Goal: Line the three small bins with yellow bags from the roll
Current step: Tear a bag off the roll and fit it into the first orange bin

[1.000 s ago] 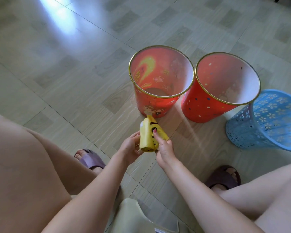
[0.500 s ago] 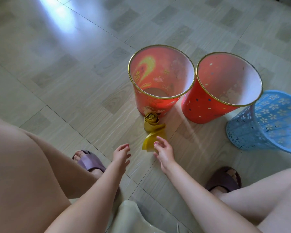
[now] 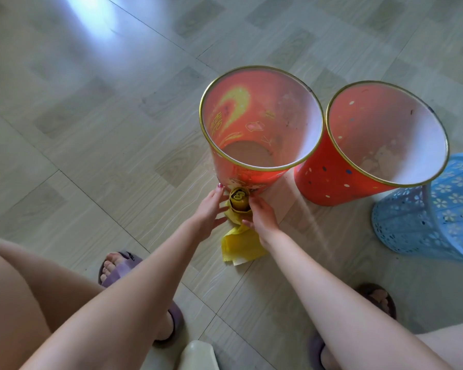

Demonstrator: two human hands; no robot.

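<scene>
item: roll of yellow bags (image 3: 239,201), lying on the tiled floor (image 3: 91,129) at the near foot of the orange bin, touching or just short of its base; the coiled end is facing up toward the camera. a loose tail of yellow bag (image 3: 241,245) is trailing from the roll toward the near side and lying crumpled on the floor.

item: left hand (image 3: 207,210), reaching in from the near left and sitting against the left side of the roll, fingers nearly straight and spread, the fingertip with the pink nail lying at the bin's base. whether it is gripping the roll cannot be told.

item: right hand (image 3: 261,214), reaching in from the near right, fingers bending lightly round the right side of the roll, thumb lying over the trailing bag. how firmly it is holding cannot be told.

item: orange bin (image 3: 251,177) with gold rim and yellow print, standing upright, unlined, its bare bottom showing.

item: red dotted bin (image 3: 332,174), standing just right of the orange bin, rims touching or nearly so, unlined.

item: blue lattice bin (image 3: 439,206) with flower pattern, standing at the far right, partly cut by the frame edge and partly behind the red bin's rim.

item: purple slippers (image 3: 118,268), on the person's feet at the near side.
</scene>
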